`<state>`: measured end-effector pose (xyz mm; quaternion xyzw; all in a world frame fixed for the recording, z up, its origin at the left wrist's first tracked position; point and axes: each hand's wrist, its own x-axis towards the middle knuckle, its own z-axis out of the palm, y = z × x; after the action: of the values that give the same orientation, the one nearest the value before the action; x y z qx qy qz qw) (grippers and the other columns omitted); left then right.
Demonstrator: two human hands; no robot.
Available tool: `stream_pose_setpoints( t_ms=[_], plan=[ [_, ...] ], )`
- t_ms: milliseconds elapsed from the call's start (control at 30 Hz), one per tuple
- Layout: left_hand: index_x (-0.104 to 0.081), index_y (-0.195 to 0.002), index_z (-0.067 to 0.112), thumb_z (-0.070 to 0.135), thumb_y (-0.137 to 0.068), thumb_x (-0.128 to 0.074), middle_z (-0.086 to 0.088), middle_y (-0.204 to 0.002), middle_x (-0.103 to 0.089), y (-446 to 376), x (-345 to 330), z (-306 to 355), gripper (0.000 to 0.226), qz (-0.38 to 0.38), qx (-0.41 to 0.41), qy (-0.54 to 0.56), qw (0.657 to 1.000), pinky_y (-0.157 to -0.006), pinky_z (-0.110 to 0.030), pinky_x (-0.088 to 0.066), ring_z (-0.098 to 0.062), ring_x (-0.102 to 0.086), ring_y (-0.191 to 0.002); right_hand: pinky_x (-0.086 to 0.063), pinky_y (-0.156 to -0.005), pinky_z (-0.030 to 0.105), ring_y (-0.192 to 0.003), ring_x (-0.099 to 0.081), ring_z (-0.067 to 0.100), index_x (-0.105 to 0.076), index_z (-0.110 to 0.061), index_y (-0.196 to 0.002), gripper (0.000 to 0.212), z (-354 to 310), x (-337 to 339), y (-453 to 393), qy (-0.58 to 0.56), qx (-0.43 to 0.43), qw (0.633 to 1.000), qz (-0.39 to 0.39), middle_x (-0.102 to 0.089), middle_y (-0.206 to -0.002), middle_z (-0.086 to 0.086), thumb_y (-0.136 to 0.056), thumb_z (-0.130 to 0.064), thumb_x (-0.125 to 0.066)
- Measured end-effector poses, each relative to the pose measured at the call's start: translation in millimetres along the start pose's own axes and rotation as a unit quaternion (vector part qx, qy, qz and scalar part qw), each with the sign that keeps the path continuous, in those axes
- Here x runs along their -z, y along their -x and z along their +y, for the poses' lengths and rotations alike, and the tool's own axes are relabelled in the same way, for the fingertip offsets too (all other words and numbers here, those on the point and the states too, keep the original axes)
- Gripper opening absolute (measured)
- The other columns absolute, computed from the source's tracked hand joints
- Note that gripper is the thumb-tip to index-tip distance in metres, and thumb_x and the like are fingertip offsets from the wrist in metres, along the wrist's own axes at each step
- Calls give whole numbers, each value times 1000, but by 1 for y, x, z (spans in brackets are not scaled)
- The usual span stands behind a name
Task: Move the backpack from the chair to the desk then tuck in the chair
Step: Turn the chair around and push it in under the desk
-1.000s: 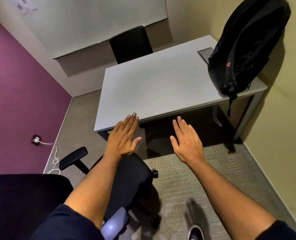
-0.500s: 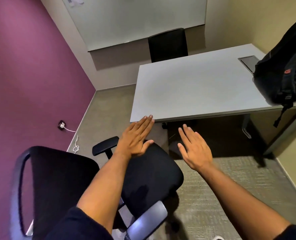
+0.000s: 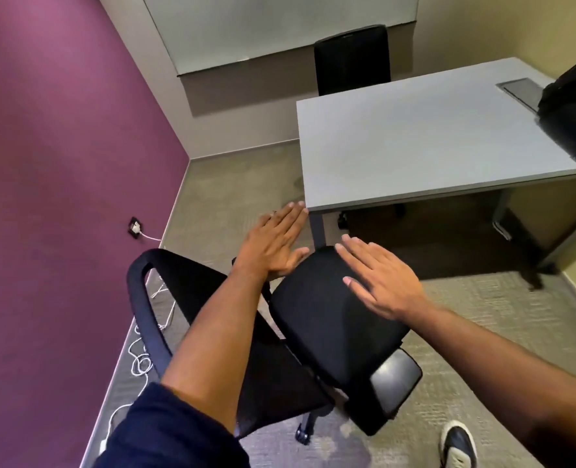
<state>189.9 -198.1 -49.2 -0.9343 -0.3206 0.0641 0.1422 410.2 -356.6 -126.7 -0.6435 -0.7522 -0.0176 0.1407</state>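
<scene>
Backpack (image 3: 573,119) on desk (image 3: 414,146) — both hands, left hand (image 3: 273,246) and right hand (image 3: 379,282), flat, fingers spread, empty, over chair (image 3: 330,319) seat.

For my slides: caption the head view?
Backpack on desk; open hands over the untucked chair.

The black backpack (image 3: 571,123) sits on the far right of the grey bench (image 3: 421,146), partly cut off by the frame edge. The black office chair (image 3: 330,319) stands untucked, near the bench's left corner.
</scene>
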Motion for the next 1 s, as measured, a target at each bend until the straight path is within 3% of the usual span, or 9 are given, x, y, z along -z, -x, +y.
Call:
stream_pose_setpoints(
  t_ms=[133, 233, 433, 567, 700, 867, 933, 1000],
  plan=[
    [3, -161, 15, 63, -101, -16, -3, -169, 6, 38, -12, -39, 79, -49, 28, -5, 998, -121, -41, -26, -19, -3, -156, -11, -130, 37, -160, -10, 15, -10, -23, -166, 68, -61, 6, -28, -58, 88, 994, 2, -10, -174, 2, -109, -55, -28],
    [3, -160, 14, 63, -100, -15, -4, -169, 5, 66, -19, -63, 80, -90, 71, -29, 993, -122, -38, -23, -18, -3, -156, -15, -130, 38, -159, -15, 16, -12, -23, -166, 70, -102, 4, -46, -113, 170, 979, -9, -16, -173, 3, -108, -56, -35],
    [-5, -161, 15, 64, -100, -19, -2, -170, -5, 114, -31, -75, 80, -156, 163, -44, 973, -121, -38, -25, -18, -11, -155, -24, -126, 48, -157, -25, 27, -22, -25, -164, 68, -149, -10, -55, -166, 371, 906, -122, -22, -172, 9, -107, -50, -48],
    [-20, -160, 20, 65, -100, -19, 1, -170, -8, 137, -46, -74, 75, -233, 250, -14, 940, -125, -43, -9, -17, -4, -156, -31, -122, 52, -154, -31, 26, -28, -23, -163, 64, -158, -16, -52, -158, 443, 868, -161, -28, -170, 6, -107, -46, -49],
    [-39, -153, 22, 66, -100, -16, 1, -168, -20, 137, -51, -79, 73, -217, 260, 29, 941, -126, -43, -5, -17, -5, -156, -32, -121, 49, -152, -36, 25, -33, -25, -161, 59, -157, -12, -56, -184, 425, 867, -183, -30, -169, 2, -108, -46, -48],
    [-45, -150, 25, 75, -95, -13, 2, -164, -32, 127, -57, -95, 81, -239, 225, 42, 944, -126, -44, -6, -18, -11, -155, -47, -103, 46, -133, -59, 20, -55, -24, -148, 51, -173, -9, -69, -239, 308, 905, -172, -58, -151, -4, -106, -53, -47],
    [-48, -148, 25, 79, -92, -15, 4, -160, -38, 117, -58, -108, 84, -261, 195, 48, 944, -125, -43, -10, -16, -18, -154, -49, -104, 45, -132, -59, 20, -51, -25, -150, 61, -189, -9, -79, -256, 226, 925, -164, -60, -149, -2, -102, -63, -46],
    [-53, -144, 26, 83, -89, -21, 3, -155, -47, 103, -59, -122, 86, -286, 162, 41, 944, -122, -42, -16, -16, -29, -150, -45, -108, 43, -140, -50, 19, -37, -26, -157, 78, -206, -12, -90, -281, 142, 929, -193, -49, -158, -2, -96, -73, -46]
  ],
)
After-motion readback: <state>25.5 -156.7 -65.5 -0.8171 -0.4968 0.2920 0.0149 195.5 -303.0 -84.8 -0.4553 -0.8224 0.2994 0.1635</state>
